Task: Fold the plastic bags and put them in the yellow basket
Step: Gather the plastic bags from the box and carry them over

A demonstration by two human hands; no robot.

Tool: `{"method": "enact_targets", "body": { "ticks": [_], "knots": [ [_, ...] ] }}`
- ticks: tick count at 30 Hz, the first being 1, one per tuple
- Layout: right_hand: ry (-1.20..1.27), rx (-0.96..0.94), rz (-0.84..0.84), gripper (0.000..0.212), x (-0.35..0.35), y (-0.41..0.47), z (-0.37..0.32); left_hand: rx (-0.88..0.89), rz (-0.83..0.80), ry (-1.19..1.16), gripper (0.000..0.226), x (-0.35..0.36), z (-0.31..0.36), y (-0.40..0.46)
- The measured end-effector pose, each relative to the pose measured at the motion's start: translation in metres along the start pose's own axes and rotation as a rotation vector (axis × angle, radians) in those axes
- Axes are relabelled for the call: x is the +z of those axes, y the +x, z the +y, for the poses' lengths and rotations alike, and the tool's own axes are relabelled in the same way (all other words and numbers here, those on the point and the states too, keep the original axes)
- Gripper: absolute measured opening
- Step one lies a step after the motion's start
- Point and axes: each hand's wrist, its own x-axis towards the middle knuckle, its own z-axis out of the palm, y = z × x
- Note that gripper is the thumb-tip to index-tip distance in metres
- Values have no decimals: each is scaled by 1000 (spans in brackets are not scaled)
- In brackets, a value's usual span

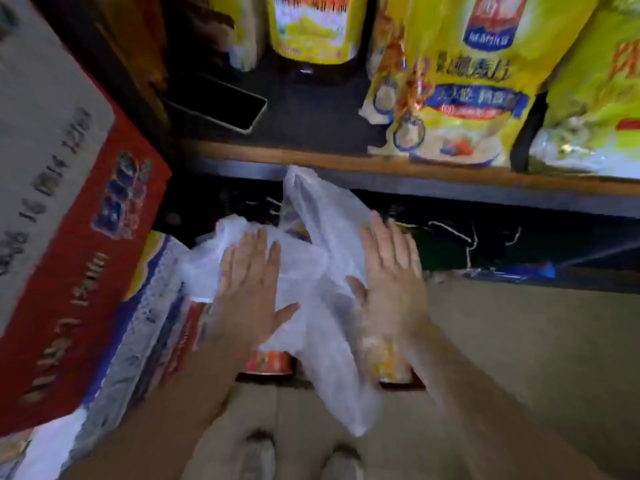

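Both hands lie flat, fingers straight: left hand (251,275) and right hand (391,271) press a clear plastic bag (311,271) between them, its long axis running away toward the shelf edge (277,157). No yellow basket shows.

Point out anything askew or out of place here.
The plastic bag lies crumpled, not folded, under the left hand and right hand, one end trailing off the front edge. No yellow basket shows.

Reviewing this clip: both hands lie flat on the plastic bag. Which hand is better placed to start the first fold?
Probably the right hand: it lies beside the plastic bag's raised loose part, which it could fold over. The left hand presses the flatter part, so it suits anchoring.
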Motion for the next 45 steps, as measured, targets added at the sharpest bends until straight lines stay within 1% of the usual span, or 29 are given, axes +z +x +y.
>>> {"method": "enact_targets", "body": {
  "ticks": [1,3,5,8,9,11,12,13,15,16,17,19,20,22,23,24,25,26,27,29,31,33,34,36,38,40,42,43,45],
  "knots": [
    [-36,-36,-47,70,8,11,4,-40,-5,23,105,9,-1,5],
    [-68,-35,-269,80,25,31,11,-149,-64,9,112,21,-4,13],
    [-38,-14,-512,86,39,42,12,-262,-234,-40,115,32,-3,16],
    [-74,-103,-564,98,61,16,4,-264,-396,-67,116,54,0,13],
    [-100,-110,-554,96,67,3,2,-264,-462,-115,113,65,-1,11],
    [-86,-133,-653,77,88,-34,-1,-289,-644,-237,96,86,-2,6],
    [-35,-84,-701,65,100,-56,-3,-293,-732,-251,87,97,-2,3],
    [1,-18,-693,67,109,-71,-8,-277,-817,-231,79,105,-4,1],
    [85,101,-676,101,128,-82,-18,-230,-929,-163,64,118,-6,-3],
    [113,128,-752,113,142,-85,-23,-199,-967,-134,55,122,-5,-5],
    [95,140,-767,120,155,-85,-28,-157,-988,-110,48,120,-4,-7],
    [84,174,-692,119,176,-87,-32,-53,-937,-126,39,110,4,-15],
    [131,229,-699,109,188,-92,-29,21,-821,-193,37,101,8,-20],
    [174,272,-741,83,199,-95,-24,274,-450,-387,30,72,20,-34],
    [151,277,-770,77,200,-96,-22,401,-254,-458,25,58,25,-43],
    [118,273,-774,73,201,-96,-18,462,-101,-469,23,50,27,-49],
    [97,252,-789,65,200,-96,-13,443,0,-418,29,49,26,-50],
    [81,230,-812,55,196,-95,-11,338,37,-333,42,53,22,-48],
    [96,212,-829,47,192,-93,-8,188,11,-221,65,61,16,-43],
    [186,307,-826,37,180,-90,-2,-20,-167,-73,109,82,4,-26],
    [297,450,-659,30,168,-87,0,-55,-364,-52,128,109,0,-12],
    [382,552,-479,25,157,-84,-1,7,-491,-86,130,138,6,-9],
    [381,548,-392,24,154,-83,-1,33,-505,-109,131,149,11,-8],
    [177,394,-266,32,155,-82,8,66,-529,-73,136,167,19,-6],
    [-33,206,-219,51,163,-82,20,69,-510,-24,137,185,21,-5],
    [-113,75,-247,81,180,-83,30,118,-455,33,125,199,19,-6],
    [-125,8,-385,110,197,-84,33,187,-385,64,114,206,16,-5],
    [-116,-9,-449,116,204,-86,34,211,-362,76,110,207,15,-4],
    [-124,-26,-551,112,211,-92,34,249,-354,94,102,207,12,-6]
  ]
}}
